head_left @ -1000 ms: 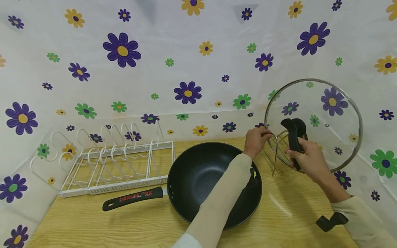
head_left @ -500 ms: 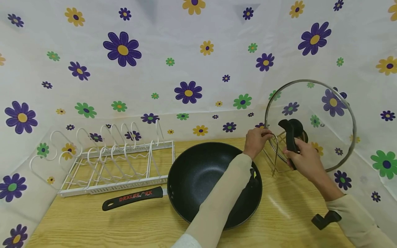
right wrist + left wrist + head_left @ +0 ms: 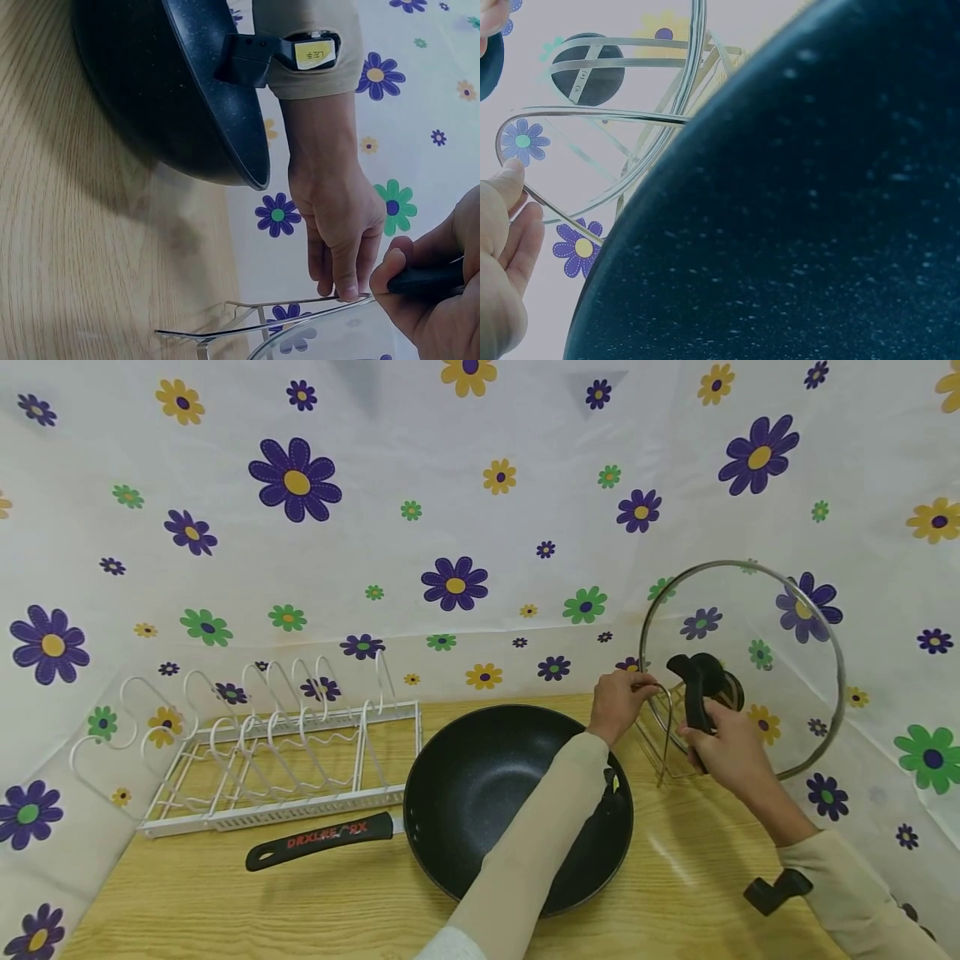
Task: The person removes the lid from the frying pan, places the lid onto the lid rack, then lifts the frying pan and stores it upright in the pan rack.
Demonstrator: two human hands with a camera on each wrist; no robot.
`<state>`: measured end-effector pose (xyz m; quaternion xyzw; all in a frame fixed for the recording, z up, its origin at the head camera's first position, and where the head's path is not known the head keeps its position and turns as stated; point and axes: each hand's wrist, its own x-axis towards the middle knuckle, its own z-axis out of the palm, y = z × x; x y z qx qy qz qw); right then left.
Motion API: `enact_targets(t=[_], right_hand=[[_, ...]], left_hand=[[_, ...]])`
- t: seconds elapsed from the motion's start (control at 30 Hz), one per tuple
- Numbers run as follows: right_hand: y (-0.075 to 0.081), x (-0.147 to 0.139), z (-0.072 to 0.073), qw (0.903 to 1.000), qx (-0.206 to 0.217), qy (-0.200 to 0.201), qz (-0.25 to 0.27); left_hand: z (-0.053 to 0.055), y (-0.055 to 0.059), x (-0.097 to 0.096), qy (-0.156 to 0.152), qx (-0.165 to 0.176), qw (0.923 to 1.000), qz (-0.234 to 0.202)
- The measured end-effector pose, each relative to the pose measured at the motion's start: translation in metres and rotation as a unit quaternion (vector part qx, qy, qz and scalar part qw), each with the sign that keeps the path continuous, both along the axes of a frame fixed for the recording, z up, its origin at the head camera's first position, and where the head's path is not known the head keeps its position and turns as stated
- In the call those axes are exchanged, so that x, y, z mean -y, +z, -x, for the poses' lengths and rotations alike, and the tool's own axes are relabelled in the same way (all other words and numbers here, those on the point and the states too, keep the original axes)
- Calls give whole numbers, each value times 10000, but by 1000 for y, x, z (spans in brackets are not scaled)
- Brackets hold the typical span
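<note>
In the head view my right hand (image 3: 731, 750) grips the black handle (image 3: 697, 693) of a large glass pan lid (image 3: 780, 610) with a metal rim. The lid stands nearly upright at the right, its lower left edge inside a small metal wire lid rack (image 3: 667, 739). My left hand (image 3: 617, 703) pinches the top of the rack's front wire loop between thumb and fingers; the left wrist view shows this pinch on the wire loop (image 3: 592, 112) up close. A black wok (image 3: 487, 785) lies under my left forearm, which hides part of its inside.
The wok's long black handle (image 3: 322, 842) points left across the wooden table (image 3: 225, 910). Behind it stands a white wire rack (image 3: 300, 814) with several upright loops. A flower-patterned sheet (image 3: 525, 435) hangs at the back and both sides.
My right hand has moved the lid a little left and down, and the lid has turned so that it looks narrower. My left hand keeps its pinch on the rack.
</note>
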<state>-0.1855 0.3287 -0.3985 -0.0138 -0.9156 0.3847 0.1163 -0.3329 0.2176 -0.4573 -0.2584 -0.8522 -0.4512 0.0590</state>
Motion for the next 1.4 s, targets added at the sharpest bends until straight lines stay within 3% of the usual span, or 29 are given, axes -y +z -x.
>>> enact_targets(t=[0.3, 0.5, 0.93, 1.4], right_hand=[[-3, 5, 2, 9997, 13, -45, -234], [-7, 6, 5, 9995, 250, -35, -196], [-11, 9, 6, 9996, 104, 3, -255], [-16, 11, 8, 9997, 181, -86, -141]], left_hand=[[-3, 0, 2, 38, 189, 9998, -64], [-4, 1, 4, 40, 144, 9999, -70], [-9, 2, 6, -32, 124, 9996, -236], [-11, 1, 8, -67, 99, 9999, -120]])
